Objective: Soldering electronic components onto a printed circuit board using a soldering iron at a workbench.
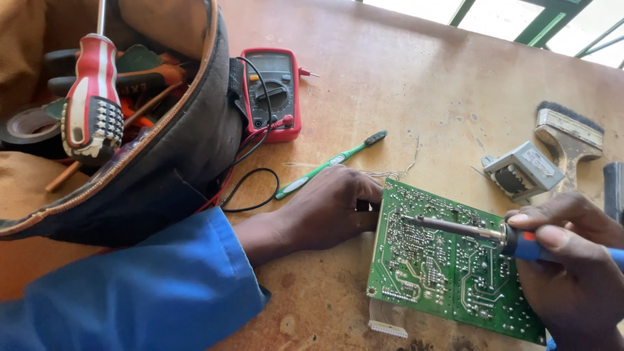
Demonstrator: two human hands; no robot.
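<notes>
A green circuit board (448, 273) lies solder side up on the wooden table (390, 84). My left hand (331, 205) grips the board's left edge, its fingers curled around it. My right hand (572, 260) holds a blue-handled soldering iron (481, 231), whose metal tip rests on the board's upper left area. A thin strand of solder wire (393, 170) lies just above the board, beside my left hand.
An open tool bag (175, 156) with a red-and-white screwdriver (94, 97) and black tape roll (29, 127) sits at the left. A red multimeter (272, 91), a green toothbrush (328, 164), a small transformer (522, 170) and a paintbrush (569, 136) lie around the board.
</notes>
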